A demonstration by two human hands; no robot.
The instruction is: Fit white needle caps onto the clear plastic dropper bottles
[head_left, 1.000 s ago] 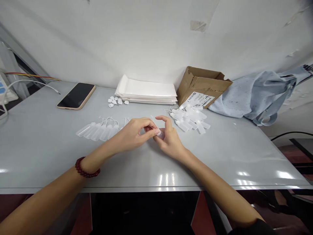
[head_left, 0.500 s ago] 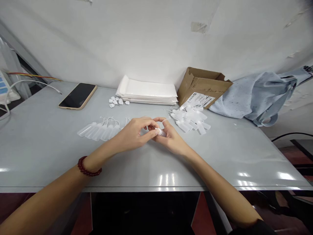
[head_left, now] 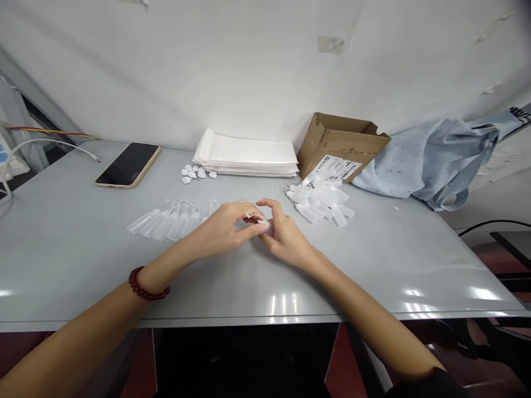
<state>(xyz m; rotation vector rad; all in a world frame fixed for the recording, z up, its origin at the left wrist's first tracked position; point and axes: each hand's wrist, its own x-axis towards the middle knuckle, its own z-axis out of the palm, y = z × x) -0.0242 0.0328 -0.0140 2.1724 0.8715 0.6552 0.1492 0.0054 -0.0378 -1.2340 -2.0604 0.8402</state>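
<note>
Two bare hands are seen in the head view, and between them is one small translucent piece (head_left: 270, 228) with a thin white cord (head_left: 255, 216). The left hand (head_left: 232, 224) is pinching the white corded end of this piece with the thumb and the fingers. The right hand (head_left: 286, 235) is grasping its body, with the index finger raised and bent. The corded end points toward the left hand; the long axis seems to go from there down and right into the right hand, but the fingers hide most of it. Left of the left hand, about five translucent tags (head_left: 166, 224) can be seen in one row, their long axes slanting, corded ends away and to the right; more cords appear just behind this hand, so I cannot tell the full number. Right of the right hand is one pile of translucent tags (head_left: 321, 202), more than ten, overlapping and pointing in different ways. Beyond the left hand are about eight small white pieces (head_left: 199, 173) and one phone (head_left: 128, 165). Beyond both hands lies one stack of white envelopes (head_left: 251, 152), several layers, and beyond the right hand stands one open cardboard box (head_left: 346, 146).
</note>
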